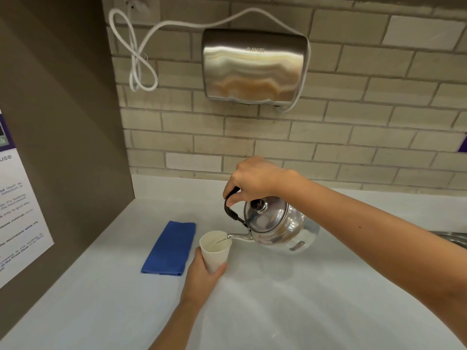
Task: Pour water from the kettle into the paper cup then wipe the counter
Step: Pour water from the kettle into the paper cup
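Note:
A shiny steel kettle (278, 226) with a black handle hangs tilted to the left above the white counter (278, 299). My right hand (255, 179) grips its handle from above. The spout tip rests at the rim of a white paper cup (215, 250), and a thin stream of water runs into the cup. My left hand (202, 272) is wrapped around the lower part of the cup and holds it slightly tilted. A folded blue cloth (169, 248) lies flat on the counter just left of the cup.
A steel hand dryer (255, 64) with a looped white cord is mounted on the brick wall behind. A dark side panel (63, 122) with a printed notice closes off the left. A metal sink edge (452, 236) shows at the right.

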`<state>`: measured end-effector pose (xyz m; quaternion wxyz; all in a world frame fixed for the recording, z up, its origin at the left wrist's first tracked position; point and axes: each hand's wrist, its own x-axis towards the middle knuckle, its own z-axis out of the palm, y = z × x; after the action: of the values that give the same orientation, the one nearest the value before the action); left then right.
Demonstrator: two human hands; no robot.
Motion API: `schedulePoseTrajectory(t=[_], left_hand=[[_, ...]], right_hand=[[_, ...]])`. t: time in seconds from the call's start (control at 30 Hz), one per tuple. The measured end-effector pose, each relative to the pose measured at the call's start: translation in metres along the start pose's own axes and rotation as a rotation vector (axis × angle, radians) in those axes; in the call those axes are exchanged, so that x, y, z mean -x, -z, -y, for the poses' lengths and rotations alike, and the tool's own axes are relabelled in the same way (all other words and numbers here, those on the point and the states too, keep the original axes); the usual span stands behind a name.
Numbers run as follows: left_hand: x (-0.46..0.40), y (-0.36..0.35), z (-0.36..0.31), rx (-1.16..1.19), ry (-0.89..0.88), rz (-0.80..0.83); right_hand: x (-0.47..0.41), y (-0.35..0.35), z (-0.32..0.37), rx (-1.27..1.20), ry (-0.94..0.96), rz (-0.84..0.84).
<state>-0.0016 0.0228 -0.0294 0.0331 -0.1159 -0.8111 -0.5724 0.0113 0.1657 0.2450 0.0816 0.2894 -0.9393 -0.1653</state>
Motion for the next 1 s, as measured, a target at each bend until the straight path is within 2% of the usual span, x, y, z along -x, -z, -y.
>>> schedulePoseTrajectory(t=[1.0], left_hand=[[0.0023, 0.0012, -0.0042, -0.003, 0.004, 0.000]], right_hand=[[-0.0010, 0.0006, -0.0005, 0.036, -0.029, -0.038]])
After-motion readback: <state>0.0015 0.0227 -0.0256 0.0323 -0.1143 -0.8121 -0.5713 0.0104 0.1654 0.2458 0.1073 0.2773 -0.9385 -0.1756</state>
